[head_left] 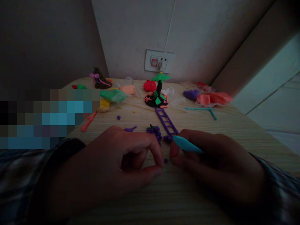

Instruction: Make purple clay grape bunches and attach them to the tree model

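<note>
My left hand (110, 165) is closed in a pinch, thumb against forefinger, with a tiny green bit of clay (164, 170) showing at the fingertips. In my right hand (220, 165) lies a light-blue clay modelling tool (187, 145), its pointed end up and to the left. The right thumb and forefinger also meet near the table; whether they pinch anything is too dark to see. A small purple clay ball (166, 161) sits between the hands. Just beyond them are a purple clay grape bunch (155, 130) with a green leaf and a purple clay ladder (167, 121).
The ladder leads to a black clay base (152, 102) bearing a palm tree (159, 84). Bagged clay lies around: green (113, 95), orange (127, 90), purple (191, 94) and red (214, 98). Blue tools (199, 108) rest at right, a brown clay boot (101, 79) at back left.
</note>
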### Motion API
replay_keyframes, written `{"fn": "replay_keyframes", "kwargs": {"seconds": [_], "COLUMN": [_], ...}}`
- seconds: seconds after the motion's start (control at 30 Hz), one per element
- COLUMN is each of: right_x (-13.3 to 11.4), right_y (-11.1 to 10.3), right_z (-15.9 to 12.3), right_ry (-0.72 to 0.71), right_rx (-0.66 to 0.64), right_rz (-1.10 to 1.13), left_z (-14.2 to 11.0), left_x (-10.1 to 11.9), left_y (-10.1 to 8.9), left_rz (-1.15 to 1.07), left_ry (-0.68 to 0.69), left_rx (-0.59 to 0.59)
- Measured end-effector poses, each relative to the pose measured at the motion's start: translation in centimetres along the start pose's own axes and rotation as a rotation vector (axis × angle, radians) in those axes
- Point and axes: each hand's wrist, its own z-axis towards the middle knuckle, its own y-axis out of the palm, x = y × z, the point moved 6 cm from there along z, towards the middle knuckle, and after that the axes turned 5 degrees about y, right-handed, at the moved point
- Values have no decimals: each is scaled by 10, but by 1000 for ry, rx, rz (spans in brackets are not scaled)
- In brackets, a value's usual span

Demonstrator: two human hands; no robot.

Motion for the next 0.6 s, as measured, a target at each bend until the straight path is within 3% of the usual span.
{"fn": "replay_keyframes", "kwargs": {"seconds": [0.27, 0.6], "right_x": [-1, -4], "right_y": [-12, -10], "right_z": [-2, -4], "right_ry": [-172, -231], "right_rx": [152, 117], "right_rz": [-501, -536], "left_z": [-10, -11], "left_x": [-3, 1], "left_y": [4, 7], "left_rz": [64, 245], "left_ry": [108, 172], "left_rx": [6, -64]}}
